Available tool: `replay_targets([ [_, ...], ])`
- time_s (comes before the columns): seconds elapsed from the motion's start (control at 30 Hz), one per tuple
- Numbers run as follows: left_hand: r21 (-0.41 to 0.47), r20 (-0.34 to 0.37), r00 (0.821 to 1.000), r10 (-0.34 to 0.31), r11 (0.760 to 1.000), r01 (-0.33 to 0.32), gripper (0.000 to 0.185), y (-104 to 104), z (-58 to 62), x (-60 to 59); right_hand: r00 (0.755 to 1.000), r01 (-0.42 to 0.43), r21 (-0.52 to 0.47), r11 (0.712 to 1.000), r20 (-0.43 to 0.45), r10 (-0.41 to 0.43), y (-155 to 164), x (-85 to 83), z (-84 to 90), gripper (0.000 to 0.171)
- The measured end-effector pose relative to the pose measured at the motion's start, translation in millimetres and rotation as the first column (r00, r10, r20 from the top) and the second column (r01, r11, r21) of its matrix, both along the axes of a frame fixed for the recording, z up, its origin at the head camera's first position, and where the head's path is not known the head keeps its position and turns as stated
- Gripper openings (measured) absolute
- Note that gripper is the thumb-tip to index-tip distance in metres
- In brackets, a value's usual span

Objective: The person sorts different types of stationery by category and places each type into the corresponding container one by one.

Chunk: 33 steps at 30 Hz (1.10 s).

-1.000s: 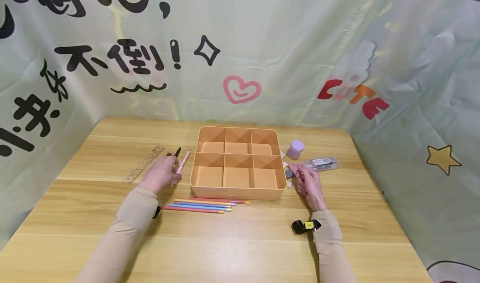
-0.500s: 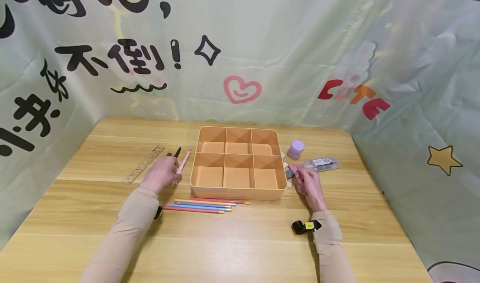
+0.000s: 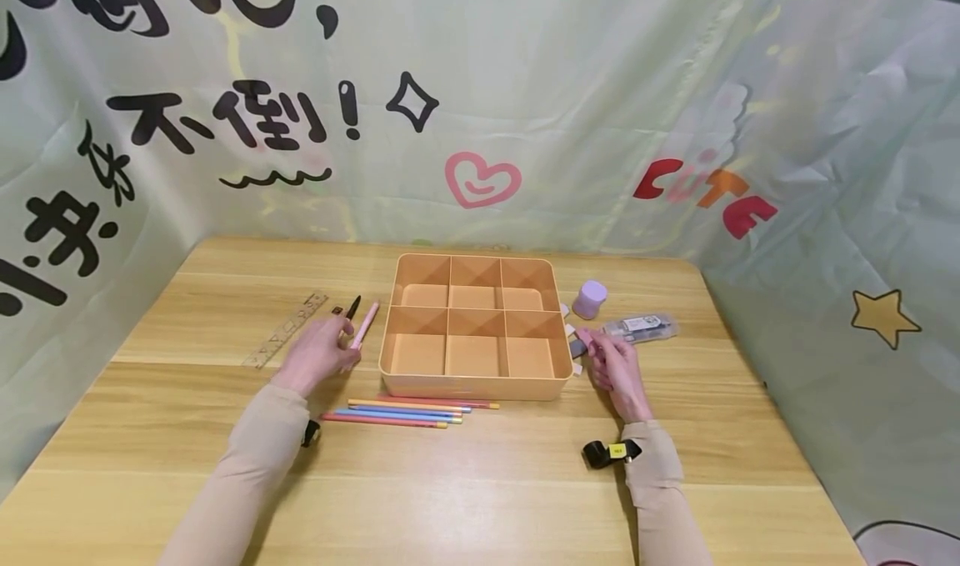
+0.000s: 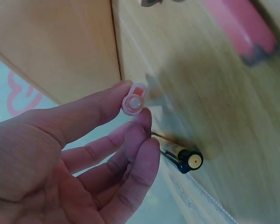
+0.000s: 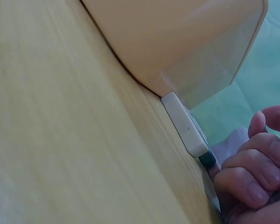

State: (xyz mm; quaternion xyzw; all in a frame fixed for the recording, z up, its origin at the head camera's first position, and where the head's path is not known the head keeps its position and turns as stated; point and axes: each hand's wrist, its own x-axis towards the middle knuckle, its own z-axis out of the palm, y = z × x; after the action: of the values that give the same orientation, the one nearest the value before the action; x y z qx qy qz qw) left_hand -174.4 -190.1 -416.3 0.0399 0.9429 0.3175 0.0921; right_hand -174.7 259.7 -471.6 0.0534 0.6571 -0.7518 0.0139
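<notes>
My left hand [image 3: 318, 351] pinches the near end of a pink pen [image 3: 365, 325] just left of the orange six-compartment tray [image 3: 476, 387]. In the left wrist view the pen's round end [image 4: 132, 100] sits between thumb and fingertips. A black pen [image 3: 352, 306] lies just beyond it on the table. My right hand [image 3: 611, 359] is at the tray's right side, its fingers curled against a grey eraser [image 3: 578, 348]. A white eraser [image 5: 186, 125] lies against the tray's corner [image 5: 177, 51], with the curled fingers [image 5: 252, 177] just past it.
A clear ruler [image 3: 288, 329] lies far left. Several coloured pencils [image 3: 408, 411] lie along the tray's front. A lilac cylinder [image 3: 590, 298] and a clear case [image 3: 641, 326] sit right of the tray. Printed fabric walls surround the wooden table [image 3: 465, 491].
My left hand and forearm have shifted slightly to the left with the pink pen still in the fingers. The right hand has stayed by the grey eraser.
</notes>
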Motion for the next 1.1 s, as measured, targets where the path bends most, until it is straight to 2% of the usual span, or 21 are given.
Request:
replay_targets([
  [0.13,0.038,-0.039,0.999,0.011,0.999,-0.009,0.025,-3.7,2.1,4.1,1.000,-0.001,-0.004,1.000,0.003,0.001,0.0,-0.1,0.4,0.039],
  [0.3,0.130,-0.054,0.998,0.035,0.991,-0.028,0.033,-7.7,6.8,9.2,1.000,0.001,0.011,1.000,0.015,-0.001,0.9,-0.6,0.4,0.039],
  [0.57,0.129,-0.161,0.984,0.074,0.990,-0.053,0.031,-6.4,12.3,13.1,1.000,0.008,0.028,1.000,0.026,-0.009,0.9,0.3,0.9,0.038],
  [0.63,0.115,-0.220,0.972,0.086,0.992,-0.061,0.028,-5.0,13.3,13.7,1.000,0.009,0.021,1.000,0.023,-0.009,0.8,0.2,0.7,0.038],
  [0.77,0.089,-0.333,0.934,0.126,0.991,-0.102,0.026,-1.4,15.1,15.3,1.000,0.008,0.016,1.000,0.016,-0.008,1.0,0.0,-0.1,0.038],
  [1.1,0.159,-0.462,0.857,0.229,0.972,-0.174,0.024,8.4,21.6,18.9,1.000,-0.003,0.011,1.000,0.000,0.003,-0.4,0.7,-1.3,0.040],
])
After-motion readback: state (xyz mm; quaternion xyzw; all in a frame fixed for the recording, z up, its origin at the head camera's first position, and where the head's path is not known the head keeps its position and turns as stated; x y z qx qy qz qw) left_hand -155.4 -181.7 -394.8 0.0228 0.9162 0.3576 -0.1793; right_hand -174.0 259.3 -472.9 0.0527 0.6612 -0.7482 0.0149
